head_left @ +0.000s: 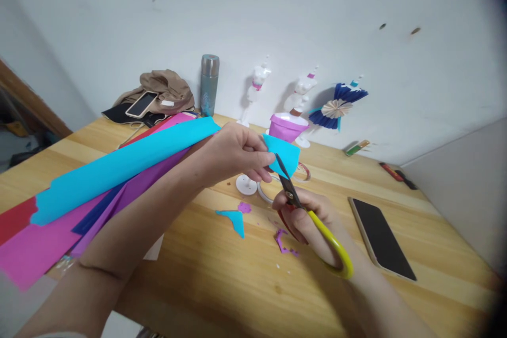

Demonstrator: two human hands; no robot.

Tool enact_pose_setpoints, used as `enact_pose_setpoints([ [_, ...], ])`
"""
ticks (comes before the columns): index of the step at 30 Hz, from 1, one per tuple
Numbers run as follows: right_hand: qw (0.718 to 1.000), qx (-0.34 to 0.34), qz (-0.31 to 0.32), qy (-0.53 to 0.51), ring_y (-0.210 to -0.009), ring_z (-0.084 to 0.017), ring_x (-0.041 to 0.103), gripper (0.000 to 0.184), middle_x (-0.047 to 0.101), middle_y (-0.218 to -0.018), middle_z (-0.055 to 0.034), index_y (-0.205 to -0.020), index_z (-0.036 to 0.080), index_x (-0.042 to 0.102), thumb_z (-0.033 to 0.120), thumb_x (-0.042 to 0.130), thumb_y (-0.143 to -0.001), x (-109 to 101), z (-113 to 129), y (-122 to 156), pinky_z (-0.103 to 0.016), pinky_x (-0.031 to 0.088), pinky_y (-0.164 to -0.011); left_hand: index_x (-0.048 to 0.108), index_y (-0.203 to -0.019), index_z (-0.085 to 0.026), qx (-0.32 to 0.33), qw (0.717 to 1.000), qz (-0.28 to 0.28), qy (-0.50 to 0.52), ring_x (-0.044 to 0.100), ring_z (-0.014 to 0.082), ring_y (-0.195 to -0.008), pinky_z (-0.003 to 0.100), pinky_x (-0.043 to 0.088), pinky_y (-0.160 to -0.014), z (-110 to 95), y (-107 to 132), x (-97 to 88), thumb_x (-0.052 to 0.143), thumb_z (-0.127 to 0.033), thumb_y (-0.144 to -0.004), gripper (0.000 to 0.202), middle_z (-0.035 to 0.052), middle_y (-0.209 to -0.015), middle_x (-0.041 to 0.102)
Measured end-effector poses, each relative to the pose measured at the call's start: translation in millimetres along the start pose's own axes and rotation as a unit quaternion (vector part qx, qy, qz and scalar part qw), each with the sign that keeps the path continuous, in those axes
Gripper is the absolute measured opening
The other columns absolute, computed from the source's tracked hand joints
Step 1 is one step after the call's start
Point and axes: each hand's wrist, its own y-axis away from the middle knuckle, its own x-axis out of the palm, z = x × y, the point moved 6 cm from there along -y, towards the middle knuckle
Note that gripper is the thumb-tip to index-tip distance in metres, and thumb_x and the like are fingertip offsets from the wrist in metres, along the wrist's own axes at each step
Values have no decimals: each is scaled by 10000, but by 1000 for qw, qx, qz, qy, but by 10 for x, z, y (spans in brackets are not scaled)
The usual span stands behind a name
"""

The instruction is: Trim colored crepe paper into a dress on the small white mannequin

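Note:
Pinched in my left hand point(241, 150) is a small piece of bright blue crepe paper point(285, 152), held up above the table. My right hand point(311, 216) grips a pair of scissors point(291, 196) with yellow handles and dark blades. The blades lie against the blue piece, close to my left fingertips; whether they are cutting into it I cannot tell. On the wood below lie a blue paper scrap point(236, 221) and purple scraps point(282, 243).
Long crepe sheets point(119, 166) cover the left side. Several white mannequin stands point(257, 87), one dressed in dark blue paper point(343, 103), line the wall beside a thermos point(209, 84). A phone point(382, 237) lies right; another phone point(141, 104) rests near brown cloth point(168, 90).

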Motion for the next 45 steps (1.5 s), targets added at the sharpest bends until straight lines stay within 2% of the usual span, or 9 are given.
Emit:
enact_pose_setpoints([
  [8,1000,7,-7,-5,-400,-73,276,449,406,-607,83,-936,246,673,693,700,-946,23,61,20,-241,329,-381,702,-593,-119,-17,999,-6,27,742,129,-551,193,614,-580,24,-6,20,701,-9,-869,297,61,-587,750],
  [11,1000,-6,20,9,-393,-76,287,461,402,-584,90,-949,246,681,706,698,-947,24,54,4,-238,317,-381,706,-597,-116,-16,999,-5,34,744,133,-557,203,620,-590,29,-1,24,709,-20,-861,282,69,-595,755],
  [15,999,-38,27,27,-362,-60,261,530,500,-628,60,-932,237,681,765,649,-942,-31,-37,-42,-240,244,-347,717,-612,-116,-12,999,-1,40,752,141,-574,208,620,-598,31,8,22,712,-43,-851,251,75,-614,767],
  [18,996,-68,30,46,-394,-80,309,522,554,-664,28,-947,231,701,747,628,-963,-54,-79,-64,-254,261,-356,728,-623,-108,-9,999,5,37,747,135,-572,200,613,-604,32,9,20,713,-54,-841,225,79,-622,772],
  [22,994,-89,29,62,-448,-113,368,491,517,-631,22,-910,230,695,713,628,-974,-61,-57,-71,-260,279,-386,728,-633,-111,-4,999,8,47,753,141,-583,206,609,-605,44,2,19,726,-66,-835,207,82,-632,776],
  [28,995,-74,24,61,-405,-92,295,511,469,-593,44,-873,230,669,726,611,-978,-59,-59,-63,-254,193,-360,716,-622,-118,-5,998,7,65,744,130,-563,195,597,-585,72,-10,32,723,-65,-851,235,71,-620,770],
  [33,997,-53,25,43,-373,-67,277,487,514,-637,37,-864,225,664,702,648,-960,-38,-53,-48,-249,246,-344,716,-622,-119,-5,998,15,66,760,139,-594,200,609,-603,49,8,24,750,-87,-841,224,77,-647,783],
  [37,999,-30,25,20,-351,-58,244,494,455,-596,68,-855,230,640,715,658,-943,-5,-45,-33,-238,283,-327,720,-604,-118,-16,999,19,42,773,151,-627,211,629,-634,16,34,15,753,-60,-818,224,81,-659,792],
  [45,998,-46,41,7,-363,-63,277,513,445,-579,81,-943,228,667,741,655,-952,23,-31,-49,-233,317,-359,730,-601,-116,-34,999,5,12,740,128,-576,201,609,-609,-4,11,17,712,-30,-847,261,59,-617,771],
])
